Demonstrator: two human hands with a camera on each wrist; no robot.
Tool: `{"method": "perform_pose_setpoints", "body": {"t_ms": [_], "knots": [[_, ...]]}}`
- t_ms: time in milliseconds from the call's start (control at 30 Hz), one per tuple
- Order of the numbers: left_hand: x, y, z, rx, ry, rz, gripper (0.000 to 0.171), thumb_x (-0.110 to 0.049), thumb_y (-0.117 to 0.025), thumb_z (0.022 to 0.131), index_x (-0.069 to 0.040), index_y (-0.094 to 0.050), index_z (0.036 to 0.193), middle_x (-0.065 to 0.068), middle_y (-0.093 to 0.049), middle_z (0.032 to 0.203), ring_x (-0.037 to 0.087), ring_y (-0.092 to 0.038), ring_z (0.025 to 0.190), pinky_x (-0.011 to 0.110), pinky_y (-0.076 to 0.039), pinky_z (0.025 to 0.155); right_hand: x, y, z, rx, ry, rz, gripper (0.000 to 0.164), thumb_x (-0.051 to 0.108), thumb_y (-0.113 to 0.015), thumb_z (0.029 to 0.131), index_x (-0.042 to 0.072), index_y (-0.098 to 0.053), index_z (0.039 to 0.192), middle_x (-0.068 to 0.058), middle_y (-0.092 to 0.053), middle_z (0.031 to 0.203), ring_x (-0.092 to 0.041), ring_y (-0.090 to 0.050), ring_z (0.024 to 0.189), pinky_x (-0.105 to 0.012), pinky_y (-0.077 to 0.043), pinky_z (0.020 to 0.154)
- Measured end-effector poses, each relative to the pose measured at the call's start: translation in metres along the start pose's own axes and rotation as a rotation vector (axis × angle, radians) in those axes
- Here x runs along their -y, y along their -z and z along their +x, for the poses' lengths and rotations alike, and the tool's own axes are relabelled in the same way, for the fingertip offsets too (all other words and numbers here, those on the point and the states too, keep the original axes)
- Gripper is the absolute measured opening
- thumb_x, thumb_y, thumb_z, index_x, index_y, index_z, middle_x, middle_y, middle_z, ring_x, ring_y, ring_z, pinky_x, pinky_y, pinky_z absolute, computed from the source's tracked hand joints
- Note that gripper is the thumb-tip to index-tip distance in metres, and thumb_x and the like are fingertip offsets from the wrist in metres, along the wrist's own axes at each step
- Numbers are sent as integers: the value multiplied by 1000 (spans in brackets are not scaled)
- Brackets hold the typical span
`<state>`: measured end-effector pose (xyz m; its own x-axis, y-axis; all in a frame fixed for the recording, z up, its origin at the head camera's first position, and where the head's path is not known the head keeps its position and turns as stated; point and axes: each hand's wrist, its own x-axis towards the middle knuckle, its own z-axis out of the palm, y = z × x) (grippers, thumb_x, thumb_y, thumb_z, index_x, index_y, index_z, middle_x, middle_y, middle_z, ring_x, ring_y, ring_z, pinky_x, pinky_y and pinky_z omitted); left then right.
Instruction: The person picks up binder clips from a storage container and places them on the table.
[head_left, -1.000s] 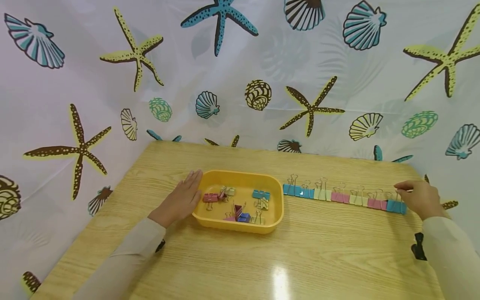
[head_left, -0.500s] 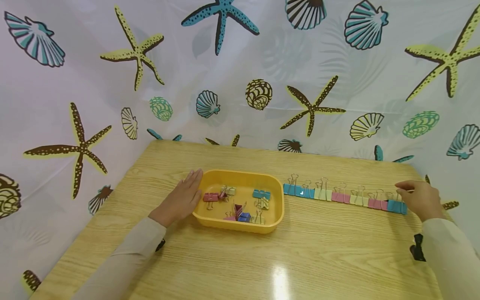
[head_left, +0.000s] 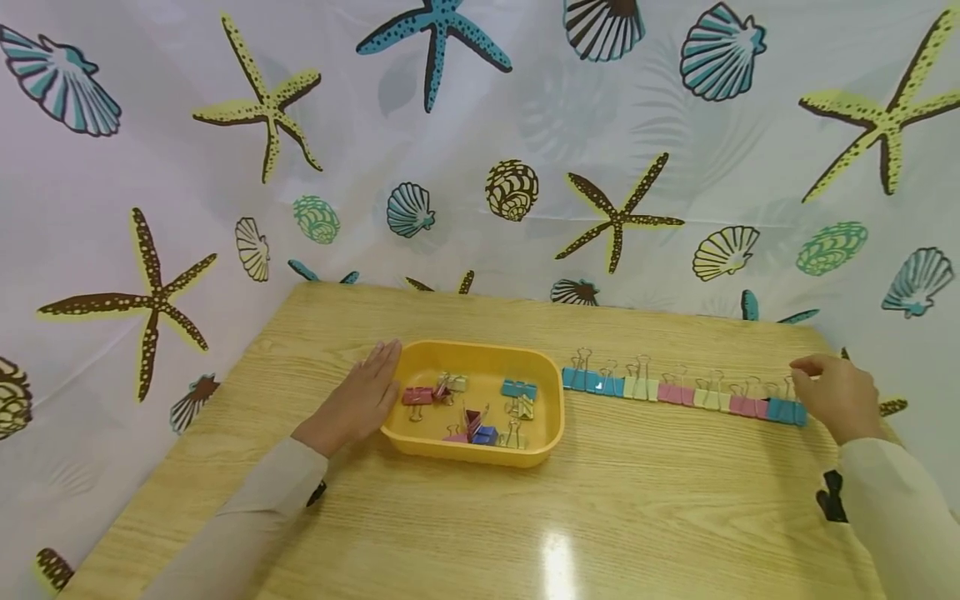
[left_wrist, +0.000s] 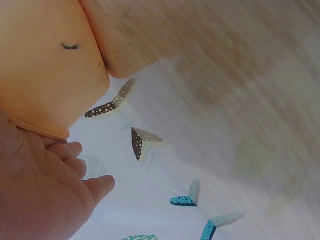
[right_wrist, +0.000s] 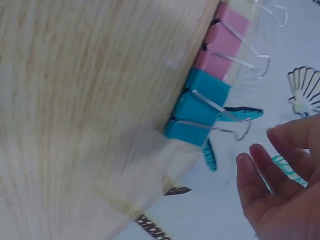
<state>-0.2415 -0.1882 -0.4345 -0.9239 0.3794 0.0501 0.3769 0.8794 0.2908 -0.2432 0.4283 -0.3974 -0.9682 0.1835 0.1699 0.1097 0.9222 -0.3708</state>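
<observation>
A yellow tray (head_left: 472, 456) holds several loose binder clips in red, pink, blue and pale yellow. My left hand (head_left: 358, 393) lies flat with straight fingers along the tray's left side; in the left wrist view its fingers meet the tray's rim (left_wrist: 40, 131). To the right of the tray runs a row of blue, pale yellow and pink binder clips, wire handles up. At its right end stands a blue binder clip (right_wrist: 197, 107). My right hand (head_left: 840, 398) is beside this clip, fingers loosely bent and parted, a small gap from the wire handles, holding nothing.
The row's left end, a blue binder clip (head_left: 579, 380), sits close to the tray's right wall. Shell-and-starfish cloth (head_left: 450, 242) hangs behind and at both sides of the wooden table (head_left: 645, 508). A small black object (head_left: 832, 497) lies by the right sleeve.
My right hand's fingertips have come off the wire handle of the end blue binder clip and moved slightly right. The left hand keeps its place at the tray; the head view shifts slightly.
</observation>
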Motion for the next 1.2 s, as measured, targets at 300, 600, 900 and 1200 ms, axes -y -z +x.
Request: {"method": "perform_pose_setpoints", "body": {"t_ms": [300, 600, 900, 1200], "knots": [[4, 0, -3, -18, -5, 4, 60, -28, -31, 105, 0, -7, 153, 15, -9, 160, 34, -7, 147, 58, -15, 114, 61, 7, 1, -17, 219, 28, 34, 20, -50, 99, -7, -64, 113, -32, -63, 103, -44, -60, 84, -47, -49, 55], [1, 2, -3, -6, -7, -18, 60, -27, -29, 106, 0, -6, 153, 15, -7, 160, 34, -6, 147, 58, -13, 114, 153, 8, -8, 59, 493, 79, 26, 19, -56, 98, -1, -70, 106, -22, -69, 100, -36, -65, 85, -50, -53, 68], [-1, 3, -3, -7, -9, -22, 60, -28, -29, 106, 0, -6, 153, 14, -7, 160, 33, -5, 147, 57, -13, 115, 221, -9, -16, 232, 821, 58, 14, 10, -67, 90, 10, -73, 103, -3, -71, 102, -23, -66, 96, -41, -55, 80], [-1, 1, -2, -1, -5, -22, 60, -28, -29, 106, -1, -5, 153, 14, -6, 160, 33, -4, 147, 57, -13, 115, 273, -32, -33, 363, 1105, -81, 16, 11, -74, 84, 14, -74, 99, 2, -69, 99, -18, -64, 92, -34, -54, 79]]}}
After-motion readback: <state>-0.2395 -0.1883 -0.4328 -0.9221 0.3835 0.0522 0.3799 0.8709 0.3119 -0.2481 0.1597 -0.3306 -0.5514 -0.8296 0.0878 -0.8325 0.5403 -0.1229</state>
